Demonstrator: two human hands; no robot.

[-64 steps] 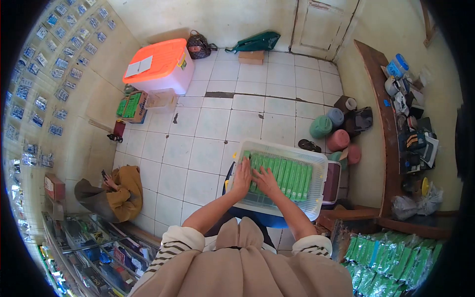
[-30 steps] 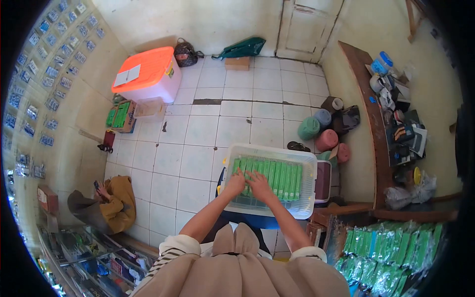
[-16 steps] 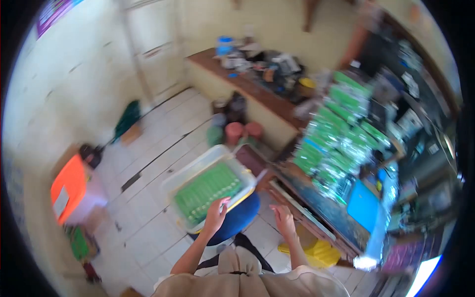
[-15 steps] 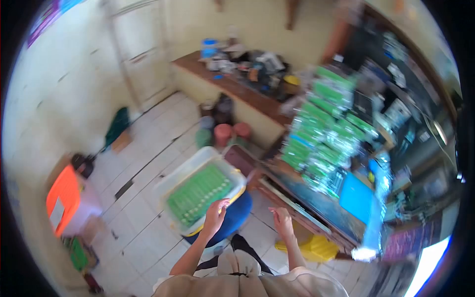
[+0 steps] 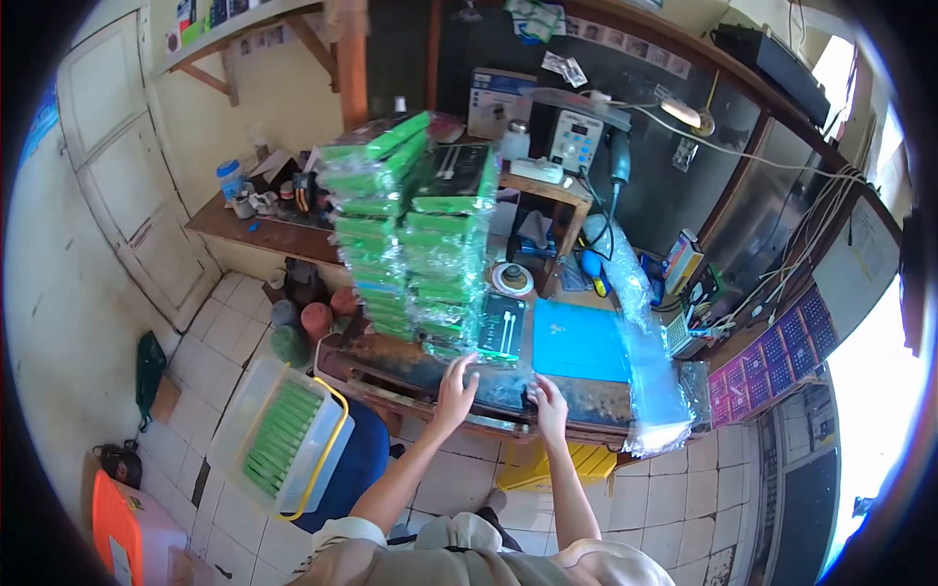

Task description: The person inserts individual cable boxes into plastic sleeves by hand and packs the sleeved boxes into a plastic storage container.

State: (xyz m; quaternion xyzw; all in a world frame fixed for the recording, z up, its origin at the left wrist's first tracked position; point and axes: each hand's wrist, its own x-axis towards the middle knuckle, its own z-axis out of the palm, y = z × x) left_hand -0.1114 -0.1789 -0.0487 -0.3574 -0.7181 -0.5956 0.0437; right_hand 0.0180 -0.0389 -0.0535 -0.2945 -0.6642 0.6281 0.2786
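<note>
My left hand (image 5: 456, 393) is over the front edge of the worn wooden desk (image 5: 391, 365), fingers apart, holding nothing, just below the stacks. My right hand (image 5: 549, 405) is at the same edge to the right, fingers curled; anything between them is too small to make out. Tall stacks of green boxes in clear plastic (image 5: 445, 244) rise behind my left hand, with a single dark and green pack (image 5: 501, 327) beside them. A blue mat (image 5: 580, 342) lies beyond my right hand. The clear bin (image 5: 232, 415) of green boxes stands on a blue stool (image 5: 360, 459) at the left.
Clear plastic wrap (image 5: 650, 381) lies right of the mat. A device with a corded tool (image 5: 576, 144) stands at the back of the desk. Under the desk is a yellow container (image 5: 557, 467). An orange-lidded box (image 5: 117, 523) sits at the lower left, and cables hang at the right.
Both hands have left the green boxes in the bin and are now at the desk. The view has turned right, so the bin appears farther left.
</note>
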